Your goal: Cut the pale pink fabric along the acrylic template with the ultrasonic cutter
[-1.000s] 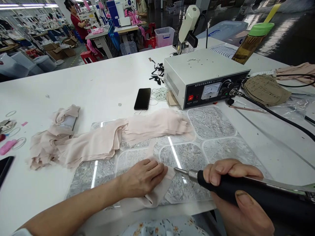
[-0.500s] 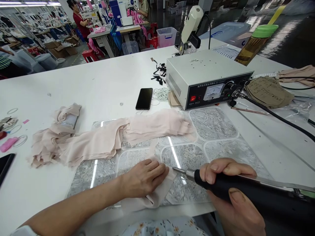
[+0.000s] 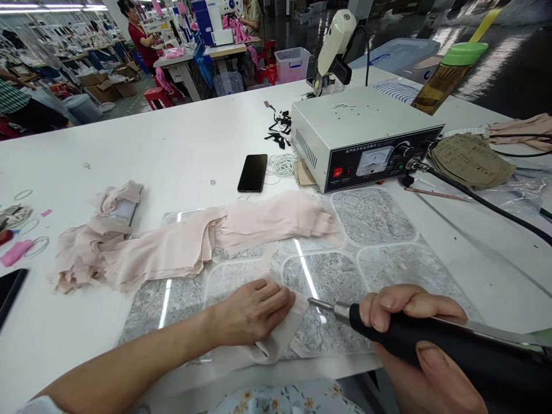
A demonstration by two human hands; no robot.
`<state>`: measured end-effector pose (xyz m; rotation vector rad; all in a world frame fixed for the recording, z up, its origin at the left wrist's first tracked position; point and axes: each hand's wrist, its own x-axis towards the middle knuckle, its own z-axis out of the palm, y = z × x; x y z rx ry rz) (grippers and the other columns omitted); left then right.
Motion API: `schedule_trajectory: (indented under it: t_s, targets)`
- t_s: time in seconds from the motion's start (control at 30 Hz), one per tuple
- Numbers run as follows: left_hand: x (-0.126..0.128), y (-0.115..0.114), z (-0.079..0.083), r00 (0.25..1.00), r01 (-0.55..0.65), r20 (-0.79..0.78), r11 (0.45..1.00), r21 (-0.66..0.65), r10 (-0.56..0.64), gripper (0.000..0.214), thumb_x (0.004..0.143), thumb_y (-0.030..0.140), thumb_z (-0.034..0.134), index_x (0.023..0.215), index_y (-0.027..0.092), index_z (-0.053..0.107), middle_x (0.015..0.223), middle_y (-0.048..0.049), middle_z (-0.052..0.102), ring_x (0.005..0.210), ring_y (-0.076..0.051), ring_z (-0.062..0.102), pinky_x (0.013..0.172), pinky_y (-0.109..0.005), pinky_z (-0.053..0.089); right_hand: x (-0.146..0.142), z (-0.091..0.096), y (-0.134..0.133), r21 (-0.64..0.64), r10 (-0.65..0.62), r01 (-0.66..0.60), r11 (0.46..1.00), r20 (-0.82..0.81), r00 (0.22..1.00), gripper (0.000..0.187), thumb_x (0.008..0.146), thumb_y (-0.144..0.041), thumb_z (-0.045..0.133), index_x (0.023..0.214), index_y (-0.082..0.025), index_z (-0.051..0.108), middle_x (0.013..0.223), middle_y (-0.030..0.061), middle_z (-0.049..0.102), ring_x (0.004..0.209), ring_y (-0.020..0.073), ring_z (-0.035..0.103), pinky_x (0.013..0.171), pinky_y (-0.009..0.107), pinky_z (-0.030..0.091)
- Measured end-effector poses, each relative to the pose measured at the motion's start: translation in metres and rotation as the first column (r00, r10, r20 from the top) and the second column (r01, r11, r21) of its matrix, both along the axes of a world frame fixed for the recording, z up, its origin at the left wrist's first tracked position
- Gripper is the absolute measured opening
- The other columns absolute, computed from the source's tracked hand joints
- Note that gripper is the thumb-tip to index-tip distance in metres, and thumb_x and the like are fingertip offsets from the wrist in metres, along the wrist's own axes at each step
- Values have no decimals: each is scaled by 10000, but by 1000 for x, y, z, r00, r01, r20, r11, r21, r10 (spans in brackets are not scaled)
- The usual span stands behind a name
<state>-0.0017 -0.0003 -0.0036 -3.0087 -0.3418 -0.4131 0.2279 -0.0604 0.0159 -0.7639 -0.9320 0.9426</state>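
Observation:
My left hand [image 3: 257,310], fingers curled, is closed on a pale pink fabric piece [image 3: 282,339] and rests with it on the clear mat. A narrow corner of that fabric sticks out past the fingertips to the right. My right hand [image 3: 416,328] is wrapped round the black handle of an ultrasonic handpiece [image 3: 390,330]. Its slim metal tip points left and sits at or very near the fabric's right edge; actual contact I cannot make out. Behind my hands lie stacked pale pink fabric strips [image 3: 276,221], with a crumpled heap [image 3: 86,250] farther left.
The patterned clear mat [image 3: 388,215] covers the white table's [image 3: 194,144] front. Behind it stand a control box [image 3: 366,126], cabled on its right, and a phone [image 3: 252,173]. A green-lidded bottle [image 3: 448,80] and brown card patterns [image 3: 470,161] are at right. People sew in the background.
My right hand has drawn the handpiece slightly right and down, its tip sliding along the fabric's edge. My left hand stays almost still. A seated person at far left has shifted.

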Motion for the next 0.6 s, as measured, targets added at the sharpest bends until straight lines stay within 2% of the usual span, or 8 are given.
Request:
schedule_trajectory:
  t_s: [0.2,0.6]
  targets:
    - [0,1,3,999,13,-45,999,-47,-15,315,1018,117,312,1243,-28,478,913,-121,632,801,-192,595,691,-323,511,0,0,1,15,5,-5,1000,9,1000,74,837,-279,598,897,-235,601,794,19,519,613,129,530,565,309,546]
    - [1,0,3,995,4,-95,1000,-19,-6,282,1011,127,336,1224,14,482,879,-101,606,754,-182,583,670,-319,515,-3,-1,4,17,-3,3,1000,5,1000,74,830,-287,592,892,-248,600,786,22,510,593,136,504,542,337,525]
